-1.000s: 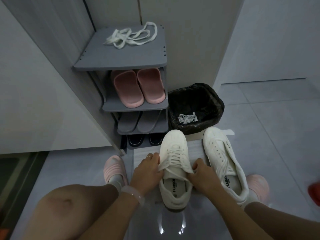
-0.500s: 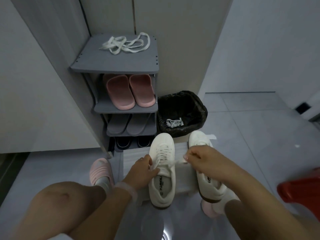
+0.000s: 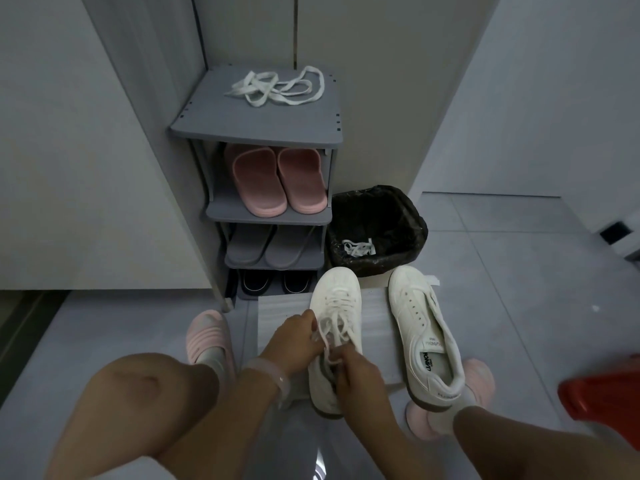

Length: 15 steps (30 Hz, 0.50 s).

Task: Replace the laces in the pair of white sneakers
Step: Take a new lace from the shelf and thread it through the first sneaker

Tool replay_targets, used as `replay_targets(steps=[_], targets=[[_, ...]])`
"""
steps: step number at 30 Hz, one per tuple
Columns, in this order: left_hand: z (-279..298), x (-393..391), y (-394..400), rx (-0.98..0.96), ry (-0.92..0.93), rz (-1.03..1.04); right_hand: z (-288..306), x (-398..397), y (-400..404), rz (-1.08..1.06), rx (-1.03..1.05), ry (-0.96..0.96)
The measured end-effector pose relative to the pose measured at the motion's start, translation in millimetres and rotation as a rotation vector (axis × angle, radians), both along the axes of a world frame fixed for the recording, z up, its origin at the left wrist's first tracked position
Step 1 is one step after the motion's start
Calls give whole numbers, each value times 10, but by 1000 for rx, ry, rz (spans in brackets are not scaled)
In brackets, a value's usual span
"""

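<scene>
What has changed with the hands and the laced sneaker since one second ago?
The right hand, lifted away half a second ago, came back to the laced sneaker; both hands now pinch its lace ends near the tongue. The left hand stayed there. The unlaced sneaker did not move.

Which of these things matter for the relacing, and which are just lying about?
Job: laced sneaker in both hands; left hand; right hand; unlaced sneaker; loose laces on rack top.
Lying about: pink slippers, grey slippers, bin, red stool.

White sneakers (image 3: pixel 334 299), white laces (image 3: pixel 277 86), grey shoe rack (image 3: pixel 256 126), pink slippers (image 3: pixel 273 180), black bin liner (image 3: pixel 377 209), red stool (image 3: pixel 602 400)
</scene>
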State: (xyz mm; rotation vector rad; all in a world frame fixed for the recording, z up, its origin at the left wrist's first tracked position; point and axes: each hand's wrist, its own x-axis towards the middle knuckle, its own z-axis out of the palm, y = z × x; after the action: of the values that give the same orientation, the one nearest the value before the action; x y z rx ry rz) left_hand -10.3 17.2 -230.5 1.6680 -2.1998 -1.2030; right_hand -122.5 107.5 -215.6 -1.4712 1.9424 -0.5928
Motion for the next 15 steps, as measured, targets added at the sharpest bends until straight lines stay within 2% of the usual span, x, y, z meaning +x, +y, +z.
replay_targets(steps=[2, 5, 7, 10, 13, 15], targets=[[31, -35, 9, -73, -50, -30, 43, 25, -18, 214, 133, 243], [145, -55, 22, -151, -106, -62, 230, 51, -97, 371, 310, 380], [202, -67, 35, -178, -154, -78, 360, -25, -156, 443, 312, 434], [173, -61, 97, -88, -205, -39, 521, -393, -219, 276, 220, 285], [69, -74, 188, 76, -227, -7, 597, -1007, -189, -68, 95, 437], [14, -106, 225, 92, -212, 5, 576, -1358, -84, -192, 228, 518]])
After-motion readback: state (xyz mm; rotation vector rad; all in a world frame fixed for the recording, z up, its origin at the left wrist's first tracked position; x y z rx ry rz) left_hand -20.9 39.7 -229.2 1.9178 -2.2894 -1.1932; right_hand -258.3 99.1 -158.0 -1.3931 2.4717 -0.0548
